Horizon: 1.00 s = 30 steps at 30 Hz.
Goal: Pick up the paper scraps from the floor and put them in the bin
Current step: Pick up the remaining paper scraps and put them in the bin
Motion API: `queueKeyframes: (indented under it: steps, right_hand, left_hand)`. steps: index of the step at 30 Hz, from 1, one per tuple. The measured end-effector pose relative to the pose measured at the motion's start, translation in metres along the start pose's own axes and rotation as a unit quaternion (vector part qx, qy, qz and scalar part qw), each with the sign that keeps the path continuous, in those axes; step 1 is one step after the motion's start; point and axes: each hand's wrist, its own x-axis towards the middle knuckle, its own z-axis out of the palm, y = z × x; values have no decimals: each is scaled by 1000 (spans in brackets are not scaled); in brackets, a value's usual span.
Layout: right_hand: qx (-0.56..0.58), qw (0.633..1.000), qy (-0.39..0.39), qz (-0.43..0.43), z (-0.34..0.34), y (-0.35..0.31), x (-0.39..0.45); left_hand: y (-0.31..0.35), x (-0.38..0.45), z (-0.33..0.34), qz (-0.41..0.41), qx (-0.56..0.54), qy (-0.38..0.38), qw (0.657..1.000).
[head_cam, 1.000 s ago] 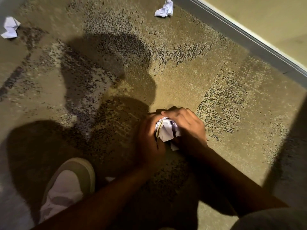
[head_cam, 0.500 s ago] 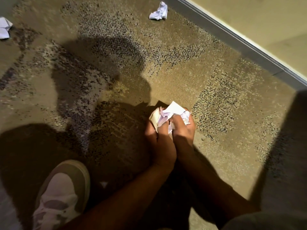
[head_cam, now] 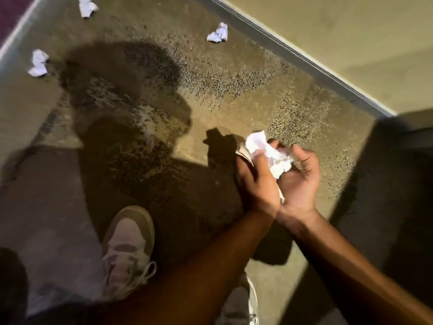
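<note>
We hold a bundle of crumpled white paper scraps (head_cam: 273,154) above the carpeted floor (head_cam: 234,95), cupped between both hands at the right of centre in the head view. Our left hand (head_cam: 255,179) is curled around the left side of the bundle, its thumb pressed over the top of the paper and a tan-edged piece sticking out beside the knuckles. Our right hand (head_cam: 298,177) lies palm up under the right side, its fingers bent loosely inward so that they cradle the paper rather than clamp it. The two wrists touch, with the left forearm crossing in from the lower left and the right forearm from the lower right. Three more crumpled scraps lie on the floor well apart from the hands: one (head_cam: 218,33) near the grey baseboard (head_cam: 304,59) that runs along the wall, one (head_cam: 38,63) at the far left beside a pale strip at the floor's edge, and one (head_cam: 87,5) at the top left, partly cut off by the frame. A pale sneaker (head_cam: 128,249) stands on the floor below and left of the hands, and the edge of a second shoe (head_cam: 250,299) shows under the left forearm. Our shadow falls across the carpet to the left of the bundle.
</note>
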Motion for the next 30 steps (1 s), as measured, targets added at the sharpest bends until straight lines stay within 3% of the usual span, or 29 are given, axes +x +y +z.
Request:
queueKeyframes:
  steps: [4, 7, 10, 18, 22, 25, 30]
  right_hand:
    - [-85, 993, 31, 71, 29, -25, -49]
    - [-132, 985, 45, 101, 65, -41, -101]
    - [-149, 979, 53, 129, 97, -52, -151]
    - [-153, 980, -4, 130, 184, -71, -269]
    - [-156, 976, -38, 144, 207, -65, -315]
    - [-163, 973, -36, 161, 219, -47, -336]
    - [-235, 959, -41, 156, 233, 8, -357]
  left_hand:
    - [45, -64, -5, 19, 121, -16, 992]
    - [87, -112, -15, 86, 150, -11, 985]
    - [126, -154, -29, 76, 152, -2, 985]
    - [227, -259, -71, 57, 58, 112, 990]
    - [259, -295, -100, 115, 46, 136, 983]
    - [273, -310, -127, 132, 13, 154, 979]
    - [277, -308, -186, 78, -12, 189, 979]
